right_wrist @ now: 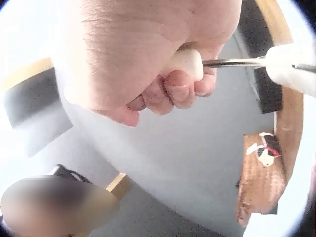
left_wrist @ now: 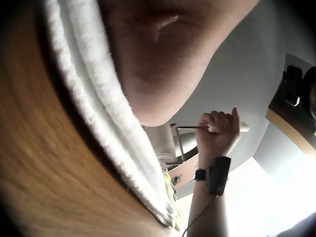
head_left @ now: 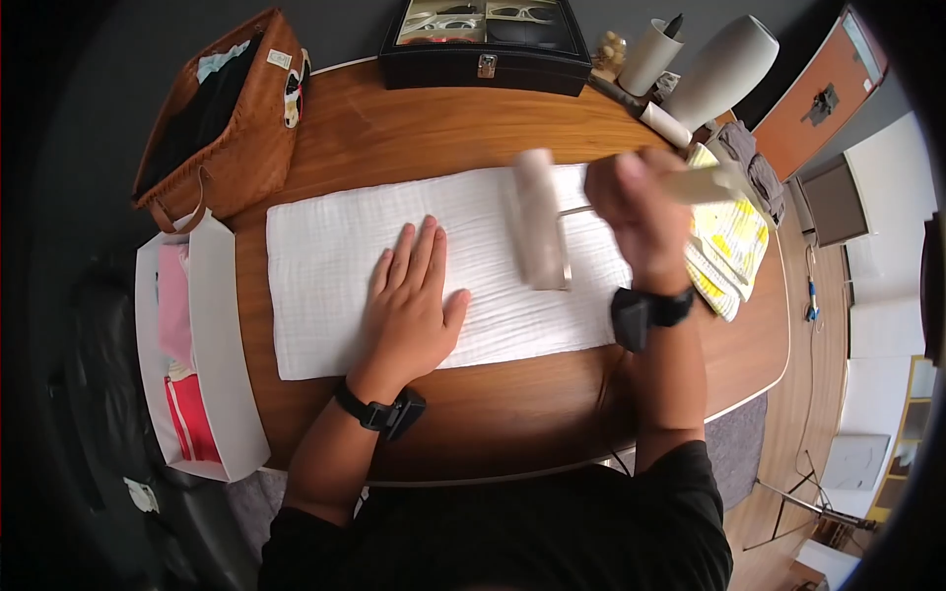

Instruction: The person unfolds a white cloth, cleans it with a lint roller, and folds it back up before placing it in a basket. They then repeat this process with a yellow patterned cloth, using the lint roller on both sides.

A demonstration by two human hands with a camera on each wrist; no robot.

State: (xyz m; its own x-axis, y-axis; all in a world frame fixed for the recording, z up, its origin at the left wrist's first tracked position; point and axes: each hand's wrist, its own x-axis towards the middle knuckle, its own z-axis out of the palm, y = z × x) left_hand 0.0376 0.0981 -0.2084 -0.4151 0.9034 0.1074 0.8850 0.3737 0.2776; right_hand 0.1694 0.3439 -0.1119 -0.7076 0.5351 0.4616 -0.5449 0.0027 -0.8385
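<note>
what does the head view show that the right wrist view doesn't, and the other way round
Only the head view shows the left hand, resting on the white cloth, plus the yellow-patterned cloth and grey vase.

Only the right wrist view shows the fingertips curled in on the palm side of the right hand, with the handle end nearest the metal rod.

Both show that hand gripping the roller, blurred in the head view and cut off in the other, and the woven basket.

White crinkled cloth (head_left: 320,286) flat on wooden table (head_left: 522,409); pale roller (head_left: 538,222) raised above.
</note>
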